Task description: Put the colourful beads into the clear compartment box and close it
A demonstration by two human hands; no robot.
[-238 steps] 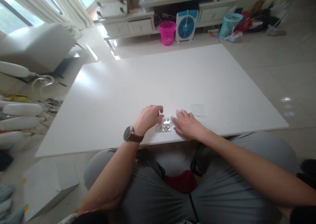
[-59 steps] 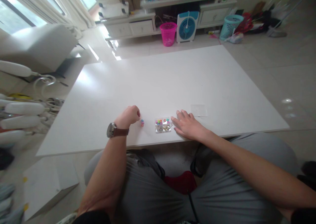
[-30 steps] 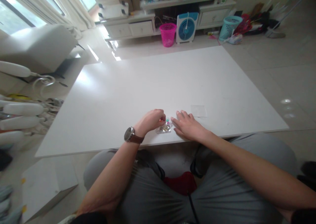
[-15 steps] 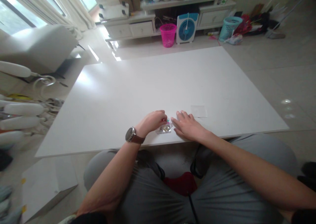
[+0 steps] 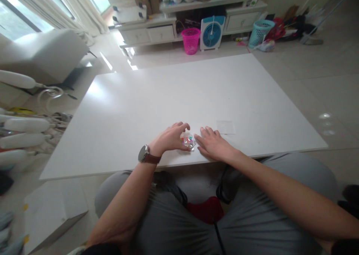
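Note:
A small clear plastic box [image 5: 192, 144] with bright coloured bits and shiny ring-like pieces lies near the table's front edge. My left hand [image 5: 174, 137], with a watch on the wrist, arches over its left side. Thumb and fingers are spread apart around the box, and whether they touch it is hard to make out. My right hand [image 5: 212, 144] rests flat on the table just right of the box, fingers stretched out and holding nothing. Beyond its fingers lies a flat, clear rectangular piece [image 5: 226, 127], like a lid.
The white table [image 5: 168, 94] spreads out ahead, its front edge close to my knees. Past it are a pink basket [image 5: 191, 41], a blue fan [image 5: 212, 33] and a teal basket [image 5: 260, 33]. A white box [image 5: 56, 213] stands low at left.
My left hand has opened from a pinch over the box and shifted slightly left, uncovering the coloured bits. My right hand and the clear flat piece have stayed put.

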